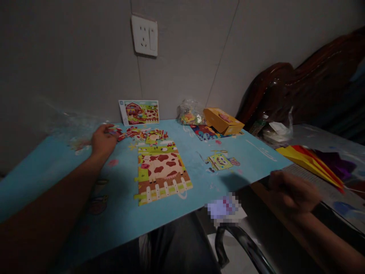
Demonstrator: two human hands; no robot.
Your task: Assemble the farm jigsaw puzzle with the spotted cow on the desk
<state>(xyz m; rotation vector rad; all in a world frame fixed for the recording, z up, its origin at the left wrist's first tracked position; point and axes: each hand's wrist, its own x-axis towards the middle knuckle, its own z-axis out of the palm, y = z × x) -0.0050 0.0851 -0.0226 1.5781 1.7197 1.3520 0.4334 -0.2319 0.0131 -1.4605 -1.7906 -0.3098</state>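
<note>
A partly joined farm puzzle (161,171) with a cow and a white fence lies in the middle of the blue table (42,167). Loose puzzle pieces (146,135) are scattered behind it. My left hand (102,141) reaches to the far left of those pieces, its fingers curled on a reddish piece (113,131). My right hand (291,190) hovers past the table's right edge, blurred, with the fingers loosely curled and nothing seen in them. A reference picture card (139,112) leans on the wall behind the pieces.
A clear bag of pieces (190,113) and a yellow box (224,120) sit at the back right. A red and yellow folded object (310,161) lies on a surface to the right. A wall socket (144,35) is above. A dark chair frame (245,243) stands below.
</note>
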